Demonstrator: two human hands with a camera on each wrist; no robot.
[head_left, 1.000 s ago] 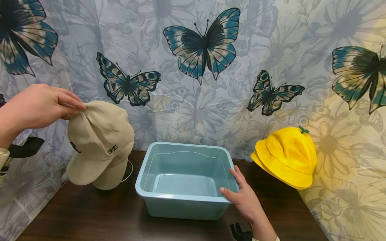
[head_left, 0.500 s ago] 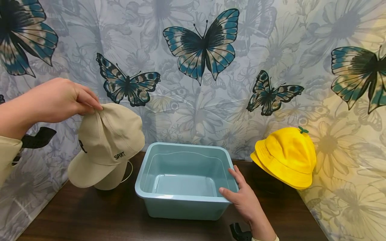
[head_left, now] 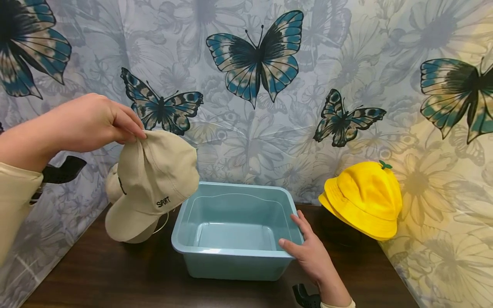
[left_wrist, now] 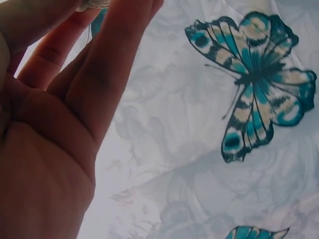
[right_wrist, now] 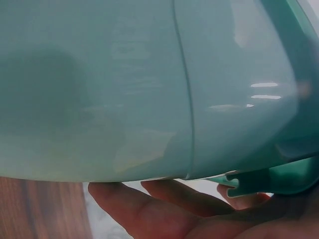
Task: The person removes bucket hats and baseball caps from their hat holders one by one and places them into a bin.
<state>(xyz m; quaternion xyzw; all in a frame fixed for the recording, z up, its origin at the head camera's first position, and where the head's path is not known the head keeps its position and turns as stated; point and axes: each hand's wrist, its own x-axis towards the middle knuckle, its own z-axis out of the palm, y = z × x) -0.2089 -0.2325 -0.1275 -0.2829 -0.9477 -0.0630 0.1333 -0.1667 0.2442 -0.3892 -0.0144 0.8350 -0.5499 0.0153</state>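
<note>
A beige baseball cap (head_left: 163, 171) with "SPORT" lettering hangs by its crown from my left hand (head_left: 90, 122), whose thumb and fingers pinch the cloth into a fold. In the left wrist view only a scrap of the cap (left_wrist: 95, 4) shows beyond my fingers. The cap is in front of the left rear corner of a pale blue plastic basin (head_left: 239, 267). My right hand (head_left: 313, 256) grips that basin's front right corner, thumb over the rim. The right wrist view shows fingers (right_wrist: 149, 209) against the basin's outer wall.
Behind the held cap, another beige cap (head_left: 112, 184) is partly hidden, with a thin wire hoop (head_left: 163, 224) beside it. A yellow bucket hat (head_left: 363, 201) with a green sprout stands to the right. The dark wooden table (head_left: 115, 278) meets a butterfly-patterned cloth (head_left: 254, 141) behind.
My left hand has carried the beige cap rightward, closer to the basin, uncovering part of the other cap behind it. The right hand has stayed at the basin's corner.
</note>
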